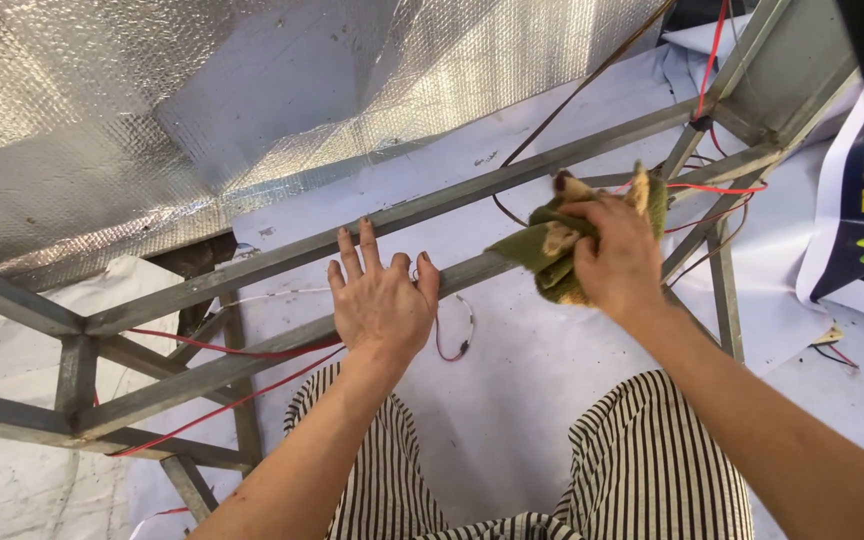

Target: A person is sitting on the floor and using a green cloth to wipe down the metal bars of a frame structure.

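On the near frame bar point(252, 355), the left hand point(382, 305) rests flat and spread; the right hand point(617, 260) clamps a green cloth point(542, 240) mid-bar, with dull metal left on both sides.

One printed banner point(857, 215) shows at about three o'clock, against the right edge. It is a flat sheet lying on the white floor covering, with a curved white border around a dark blue field carrying yellow and green shapes. No packages, labels or screens show.
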